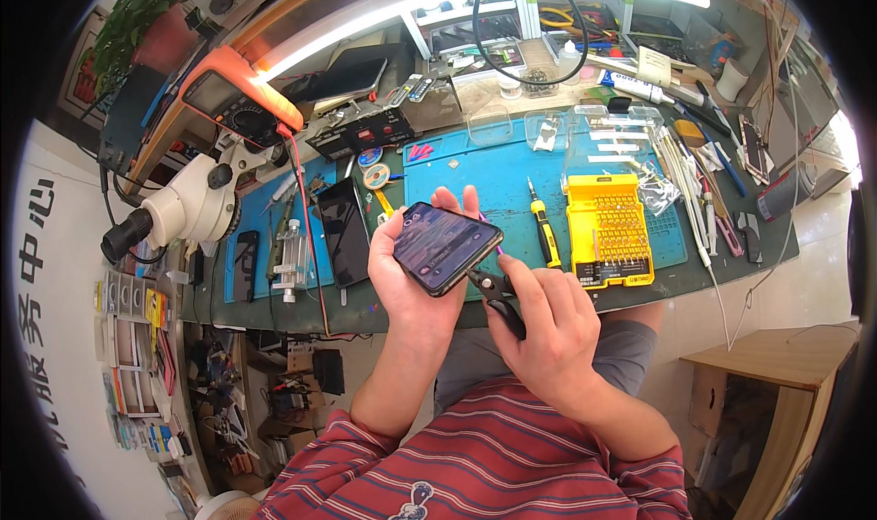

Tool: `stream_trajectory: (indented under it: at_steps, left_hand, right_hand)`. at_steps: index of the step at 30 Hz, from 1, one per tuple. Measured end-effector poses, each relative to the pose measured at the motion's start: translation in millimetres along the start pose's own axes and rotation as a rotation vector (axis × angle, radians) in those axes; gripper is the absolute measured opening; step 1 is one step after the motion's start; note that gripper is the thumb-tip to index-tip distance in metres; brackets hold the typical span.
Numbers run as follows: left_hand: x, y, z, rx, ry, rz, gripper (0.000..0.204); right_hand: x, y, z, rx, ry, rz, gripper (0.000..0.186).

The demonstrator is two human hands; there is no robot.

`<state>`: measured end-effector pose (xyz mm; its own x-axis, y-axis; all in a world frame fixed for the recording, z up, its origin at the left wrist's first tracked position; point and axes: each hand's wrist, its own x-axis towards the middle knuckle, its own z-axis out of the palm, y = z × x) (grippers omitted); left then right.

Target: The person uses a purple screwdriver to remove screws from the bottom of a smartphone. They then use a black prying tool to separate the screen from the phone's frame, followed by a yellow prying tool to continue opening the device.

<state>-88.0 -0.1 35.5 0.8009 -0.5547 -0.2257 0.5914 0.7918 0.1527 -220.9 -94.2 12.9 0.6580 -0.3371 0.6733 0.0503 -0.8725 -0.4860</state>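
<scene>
- In the head view, the phone [446, 246] is sitting in the left hand [413, 302], screen up, lit and tilted, left of the bit case [576, 241] and above the bench.
- For steady work at the edge, the left palm should be bracing the phone from below, with the thumb pressing only on the rim; the nippers [493, 285] should be coming in level with the frame, tips turned away from the glass, and any squeeze should be light and short.
- Resting the left forearm on the bench just left of the bit case would probably be helping too, as both hands are working unsupported in the air.
- The left hand's grip is fairly wide: its thumb is lying along one side while the fingers are spreading behind the phone, their tips showing past the far edge.
- The right hand [550, 317], just nearer the person than the bit case, is curling closely round the black handles.
- The tips are meeting or nearly meeting the phone's edge that is facing this hand; actual contact, and how far the jaws are parting, one cannot tell.
- The screwdriver [544, 232] is lying unheld, just left of the bit case.
</scene>
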Motion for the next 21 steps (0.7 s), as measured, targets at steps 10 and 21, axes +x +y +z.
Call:
stream_trajectory:
  at_steps: [10, 21]
  left_hand:
    - [-0.8, -3.3, 3.6, -0.005, 0.052, 0.017, 0.026]
    - [1.6, -1.8, -0.1, -0.020, 0.113, -0.005, 0.026]
  right_hand:
    - [1.6, -0.8, -0.5, -0.040, 0.035, -0.008, 0.058]
    - [2.6, 0.4, -2.6, -0.040, 0.008, -0.016, 0.054]
